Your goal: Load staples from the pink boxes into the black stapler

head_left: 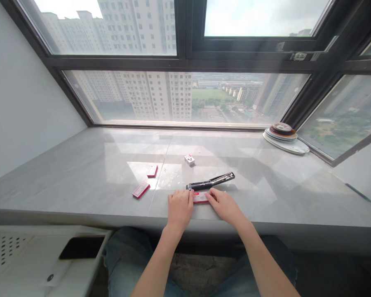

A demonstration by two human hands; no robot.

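A small red and white staple box [200, 197] lies on the grey window ledge [80, 173] near its front edge. My left hand [179, 207] and my right hand [224, 205] rest on either end of it, fingers curled onto the box. Just behind the box lies a black stapler [210, 181], swung open and flat. Two more red boxes sit to the left, one [140, 190] closer to me and one [152, 170] farther back. A small white box [189, 159] stands farther back in the middle.
A stack of plates [285, 137] sits at the back right corner of the ledge by the window frame. A white perforated unit with a dark phone [80, 247] on it stands below the ledge at left. My knees are under the ledge.
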